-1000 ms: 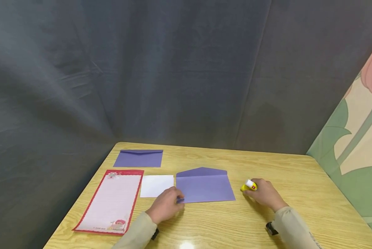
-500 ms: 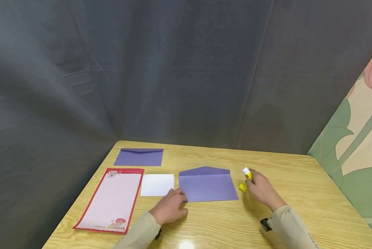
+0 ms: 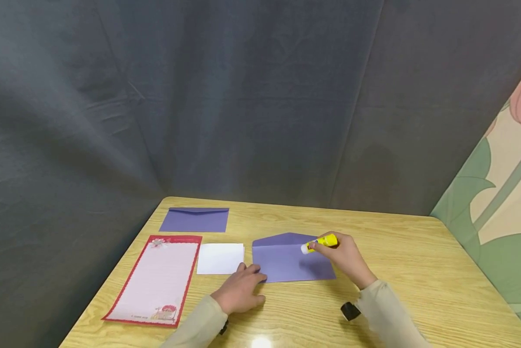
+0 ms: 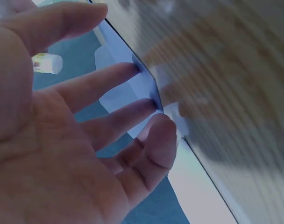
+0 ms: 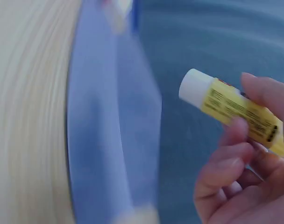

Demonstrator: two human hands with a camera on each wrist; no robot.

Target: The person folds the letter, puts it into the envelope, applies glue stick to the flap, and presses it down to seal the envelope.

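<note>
A purple envelope (image 3: 282, 265) lies on the table with its pointed flap folded out toward the back. My left hand (image 3: 241, 289) rests at its lower left corner, fingers spread; in the left wrist view, two fingertips (image 4: 149, 105) press on the envelope's edge. Above the envelope's right part, my right hand (image 3: 349, 256) holds a glue stick (image 3: 319, 243) between thumb and fingers. The stick has a yellow labelled body, and its white end (image 5: 195, 87) points left, close over the envelope near the flap fold.
A folded white paper (image 3: 220, 258) sits just left of the envelope. Farther left is a red-bordered letter sheet (image 3: 156, 278). A second purple envelope (image 3: 195, 221) lies at the back left of the wooden table (image 3: 417, 270), before a dark curtain (image 3: 260, 106).
My right hand has carried the glue stick left from beside the envelope to above it. The small yellow piece on the table is no longer visible. The envelope has shifted slightly right.
</note>
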